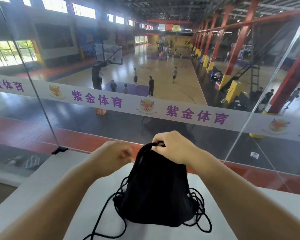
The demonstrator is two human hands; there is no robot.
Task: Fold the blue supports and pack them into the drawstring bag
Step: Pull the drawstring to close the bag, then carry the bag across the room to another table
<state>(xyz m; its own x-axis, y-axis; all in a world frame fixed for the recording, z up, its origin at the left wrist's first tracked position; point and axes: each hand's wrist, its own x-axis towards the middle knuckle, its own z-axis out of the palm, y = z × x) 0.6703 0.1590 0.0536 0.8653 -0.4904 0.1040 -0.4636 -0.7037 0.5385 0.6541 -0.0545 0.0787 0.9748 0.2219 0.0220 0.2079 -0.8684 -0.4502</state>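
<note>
A glass barrier [215,144] is filling the far view, with a sports hall beyond it, and in front of it a white table [97,205] is carrying the work. The black bag [156,193] is standing on the table, bulging at the base and tapering to a gathered neck. No blue supports are showing anywhere; they are probably inside the bag, though the fabric is hiding that. The right hand [173,146] is curling closed around the bunched neck, gripping it at the top. The left hand [114,156] is sitting just beside the neck with fingers pinched together, seemingly on a cord, though the strand itself is too thin to make out there. Loose black cord [203,220] is lying in loops on both sides of the base. The closing step looks to be in hand: next, the cord needs drawing outward while the neck is being held steady.
</note>
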